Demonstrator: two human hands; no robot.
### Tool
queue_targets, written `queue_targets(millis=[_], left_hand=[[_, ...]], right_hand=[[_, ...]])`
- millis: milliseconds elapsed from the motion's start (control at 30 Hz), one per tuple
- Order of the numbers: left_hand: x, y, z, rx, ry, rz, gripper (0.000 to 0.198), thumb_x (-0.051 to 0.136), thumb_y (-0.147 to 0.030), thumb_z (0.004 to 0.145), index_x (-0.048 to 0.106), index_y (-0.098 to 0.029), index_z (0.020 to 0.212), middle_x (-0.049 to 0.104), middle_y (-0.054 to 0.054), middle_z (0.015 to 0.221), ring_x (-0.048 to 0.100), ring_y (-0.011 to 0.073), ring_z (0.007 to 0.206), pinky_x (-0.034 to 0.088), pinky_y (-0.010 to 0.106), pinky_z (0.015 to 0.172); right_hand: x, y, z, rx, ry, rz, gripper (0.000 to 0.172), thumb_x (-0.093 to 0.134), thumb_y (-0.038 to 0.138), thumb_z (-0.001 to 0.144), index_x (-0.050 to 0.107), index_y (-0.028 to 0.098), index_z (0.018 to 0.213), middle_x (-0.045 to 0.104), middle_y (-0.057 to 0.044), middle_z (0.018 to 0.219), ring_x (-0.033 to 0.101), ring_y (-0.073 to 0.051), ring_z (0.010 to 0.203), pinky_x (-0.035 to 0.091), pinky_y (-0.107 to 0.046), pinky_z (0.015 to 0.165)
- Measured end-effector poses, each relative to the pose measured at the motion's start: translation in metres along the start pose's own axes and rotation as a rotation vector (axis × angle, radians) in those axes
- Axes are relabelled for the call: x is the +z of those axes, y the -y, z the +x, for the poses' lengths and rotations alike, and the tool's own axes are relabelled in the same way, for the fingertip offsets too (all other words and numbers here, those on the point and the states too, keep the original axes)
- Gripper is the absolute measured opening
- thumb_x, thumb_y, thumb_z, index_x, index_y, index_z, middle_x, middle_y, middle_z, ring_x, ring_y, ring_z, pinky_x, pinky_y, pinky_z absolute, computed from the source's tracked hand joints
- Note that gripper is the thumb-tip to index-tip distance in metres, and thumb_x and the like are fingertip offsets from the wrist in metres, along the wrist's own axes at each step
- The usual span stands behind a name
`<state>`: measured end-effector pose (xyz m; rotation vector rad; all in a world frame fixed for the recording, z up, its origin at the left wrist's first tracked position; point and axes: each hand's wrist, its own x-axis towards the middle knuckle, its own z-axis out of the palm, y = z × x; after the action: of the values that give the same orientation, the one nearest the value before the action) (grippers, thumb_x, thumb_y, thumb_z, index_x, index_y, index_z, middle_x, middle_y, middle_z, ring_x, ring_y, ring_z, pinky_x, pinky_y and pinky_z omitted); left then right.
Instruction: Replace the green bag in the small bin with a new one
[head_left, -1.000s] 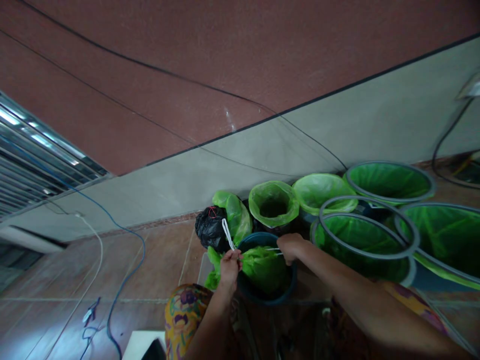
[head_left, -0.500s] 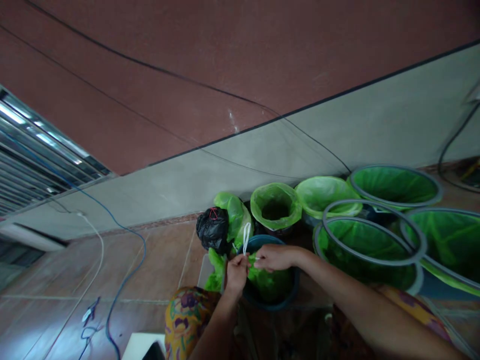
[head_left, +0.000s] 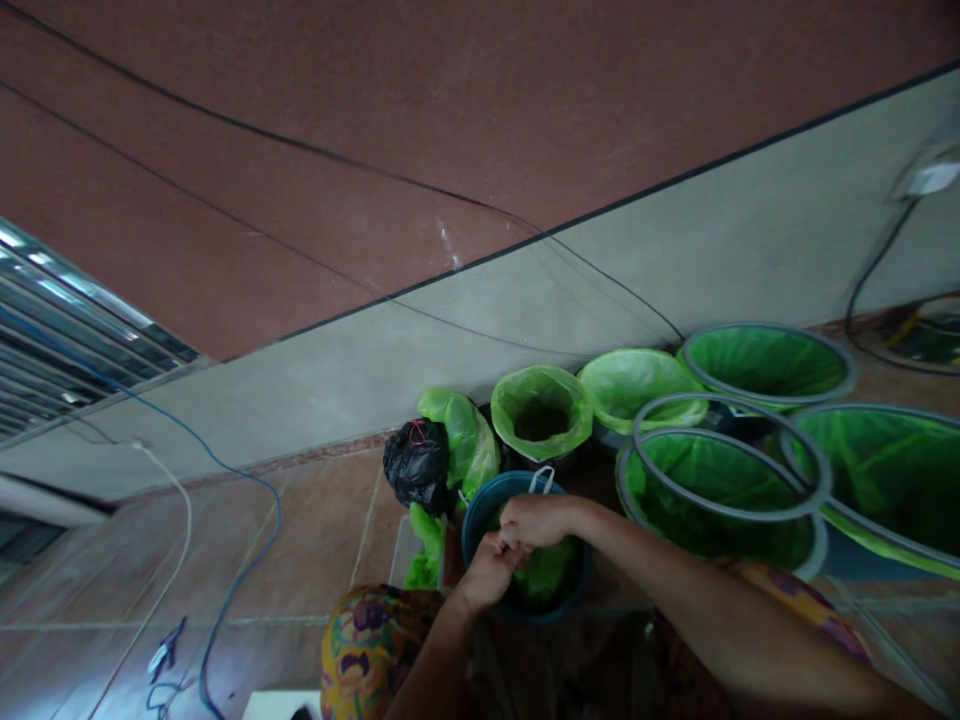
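My left hand (head_left: 491,570) and my right hand (head_left: 541,522) meet over a blue bucket (head_left: 480,503), closed and with fingertips pressed together. A loop of white cord (head_left: 541,478) sticks up behind my right hand, and both hands seem to grip this cord. The fingers hide where it runs. Inside the bucket lies bright green material (head_left: 551,578), which looks like a plastic bag, just below my hands.
Several bins with green liners, such as one bin (head_left: 541,405), stand along the wall. A loose grey ring (head_left: 731,400) rests over the bins at right. Left of the bucket are a tied black bag (head_left: 416,465), a green bag (head_left: 471,440) and a tray (head_left: 405,555). A blue cable (head_left: 274,510) crosses the floor.
My right hand has come over against my left, and both now press together. The white cord loop, upright above my left hand before, now shows lower and behind my right hand.
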<state>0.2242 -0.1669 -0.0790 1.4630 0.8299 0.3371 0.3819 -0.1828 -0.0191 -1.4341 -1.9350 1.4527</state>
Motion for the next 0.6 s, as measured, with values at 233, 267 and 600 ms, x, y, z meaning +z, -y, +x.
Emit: queue_targets(millis=[233, 267, 600], left_hand=[[0.006, 0.007, 0.001, -0.069, -0.077, 0.018, 0.041, 0.058, -0.056, 0.074, 0.063, -0.016, 0.070, 0.045, -0.005, 0.055, 0.036, 0.0073, 0.050, 0.028, 0.024, 0.053], [0.005, 0.009, 0.002, -0.098, -0.121, 0.010, 0.043, 0.057, -0.059, 0.073, 0.063, -0.016, 0.070, 0.044, -0.005, 0.053, 0.035, 0.0069, 0.048, 0.026, 0.024, 0.050], [-0.007, 0.000, 0.004, -0.233, -0.261, -0.098, 0.046, 0.066, -0.060, 0.064, 0.066, -0.014, 0.068, 0.051, -0.003, 0.054, 0.033, 0.0041, 0.044, 0.019, 0.021, 0.044]], right_hand=[[-0.007, -0.016, 0.014, 0.029, -0.420, 0.190, 0.018, 0.052, 0.022, 0.079, 0.066, 0.015, 0.090, 0.069, -0.006, 0.080, 0.065, -0.017, 0.070, 0.050, -0.027, 0.064], [-0.010, -0.016, 0.014, 0.007, -0.571, 0.192, 0.027, 0.055, 0.022, 0.079, 0.064, 0.015, 0.103, 0.070, -0.009, 0.096, 0.066, -0.018, 0.082, 0.051, -0.029, 0.073], [0.002, -0.031, 0.003, -0.016, -0.301, -0.312, 0.023, 0.049, 0.025, 0.083, 0.069, 0.020, 0.072, 0.066, -0.005, 0.065, 0.061, -0.018, 0.066, 0.041, -0.027, 0.058]])
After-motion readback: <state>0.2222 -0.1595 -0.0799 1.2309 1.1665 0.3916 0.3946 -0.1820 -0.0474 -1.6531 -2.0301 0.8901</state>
